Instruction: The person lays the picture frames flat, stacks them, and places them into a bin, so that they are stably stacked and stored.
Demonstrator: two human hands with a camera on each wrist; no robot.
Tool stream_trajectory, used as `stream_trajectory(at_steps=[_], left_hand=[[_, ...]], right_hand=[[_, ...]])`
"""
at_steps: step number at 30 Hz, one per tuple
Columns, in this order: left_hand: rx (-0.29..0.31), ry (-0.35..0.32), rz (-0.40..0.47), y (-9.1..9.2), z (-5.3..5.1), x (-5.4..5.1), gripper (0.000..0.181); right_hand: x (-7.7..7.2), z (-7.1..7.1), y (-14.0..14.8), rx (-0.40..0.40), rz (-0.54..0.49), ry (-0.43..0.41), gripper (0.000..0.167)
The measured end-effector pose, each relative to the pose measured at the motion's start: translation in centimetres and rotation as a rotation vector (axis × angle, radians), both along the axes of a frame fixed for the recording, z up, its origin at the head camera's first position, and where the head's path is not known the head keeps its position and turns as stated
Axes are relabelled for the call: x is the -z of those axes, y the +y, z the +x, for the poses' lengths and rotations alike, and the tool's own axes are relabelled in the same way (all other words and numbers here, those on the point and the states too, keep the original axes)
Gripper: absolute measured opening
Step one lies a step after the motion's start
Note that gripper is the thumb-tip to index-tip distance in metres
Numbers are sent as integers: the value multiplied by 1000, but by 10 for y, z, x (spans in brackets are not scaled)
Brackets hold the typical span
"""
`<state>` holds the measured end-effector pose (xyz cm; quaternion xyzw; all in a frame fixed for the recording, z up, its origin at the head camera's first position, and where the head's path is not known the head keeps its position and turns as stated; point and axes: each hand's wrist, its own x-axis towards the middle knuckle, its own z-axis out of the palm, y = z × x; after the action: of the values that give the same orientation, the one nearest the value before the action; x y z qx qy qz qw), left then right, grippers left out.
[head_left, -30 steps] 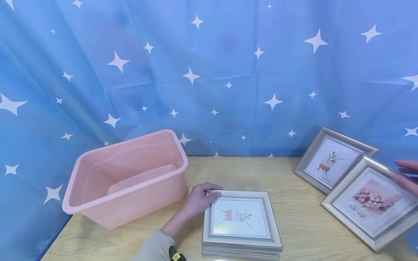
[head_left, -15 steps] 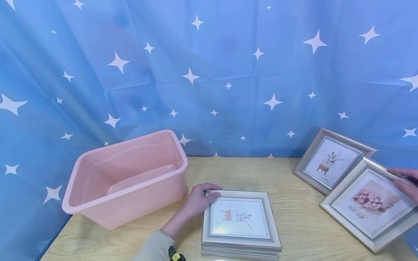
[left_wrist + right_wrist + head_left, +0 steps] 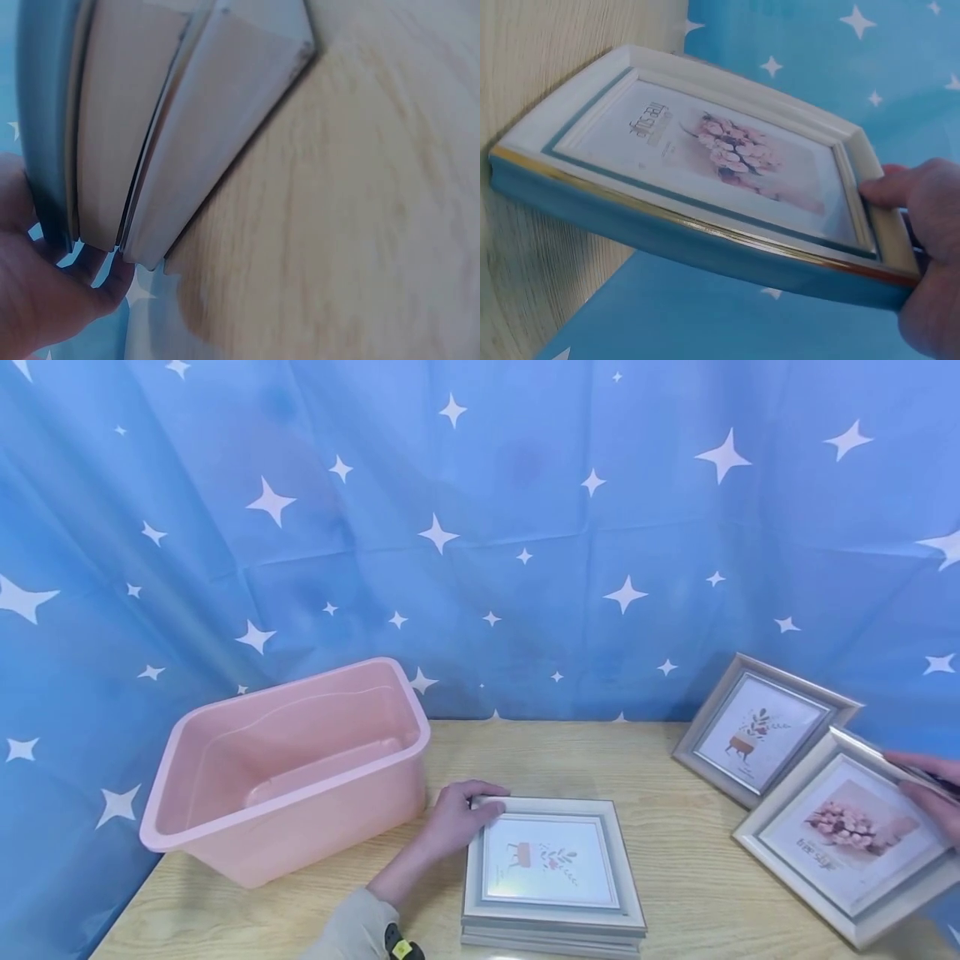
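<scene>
In the head view, a stack of picture frames (image 3: 551, 864) lies flat at the table's front middle, a plant-pot print on top. My left hand (image 3: 457, 822) holds its far left corner, thumb on the top frame; in the left wrist view the fingers (image 3: 112, 281) reach along the edges of the stacked frames. At the right, my right hand (image 3: 930, 789) grips a cream picture frame (image 3: 780, 835) with a pink flower print. The right wrist view shows the thumb (image 3: 889, 189) on its front border, with the other fingers mostly hidden behind. This frame is tilted, its lower end near the table.
Behind the flower frame, another picture frame (image 3: 693, 752) with a plant-pot print leans back near the blue star curtain (image 3: 525, 635). A pink plastic bin (image 3: 337, 810) stands at the left of the wooden table (image 3: 562, 760), with nothing visible inside.
The right hand's fingers have come in closer on the flower frame's upper right edge, and that frame has shifted slightly left and down. My left hand has stayed on the stack.
</scene>
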<state>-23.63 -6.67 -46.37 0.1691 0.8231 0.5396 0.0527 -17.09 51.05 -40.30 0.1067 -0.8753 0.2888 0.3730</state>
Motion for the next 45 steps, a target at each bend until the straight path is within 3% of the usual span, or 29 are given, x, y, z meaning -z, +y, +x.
stream_trajectory(at_steps=[8, 14, 18, 21, 30, 37, 42, 45], left_hand=[[4, 12, -29, 1, 0, -5, 21], [20, 10, -53, -1, -1, -12, 24], [6, -1, -62, -3, 0, -22, 26], [-1, -2, -45, -2, 2, -29, 28], [34, 66, 26, 2, 12, -47, 36], [156, 201, 135, 18, 18, -69, 40], [221, 235, 188, 25, 24, -83, 43], [250, 236, 220, 25, 27, -89, 47]], right_hand=[[-4, 15, -17, -16, 65, 56, 55], [-5, 21, -24, -17, -33, 19, 61], [-10, 23, -29, 18, -105, -48, 61], [-13, 25, -36, -1, -157, -64, 62], [-40, 40, -92, 29, -336, -78, 61], [-53, 47, -139, -93, -556, -152, 51], [-46, 46, -164, -205, -691, -318, 45], [-40, 42, -179, -299, -789, -363, 45]])
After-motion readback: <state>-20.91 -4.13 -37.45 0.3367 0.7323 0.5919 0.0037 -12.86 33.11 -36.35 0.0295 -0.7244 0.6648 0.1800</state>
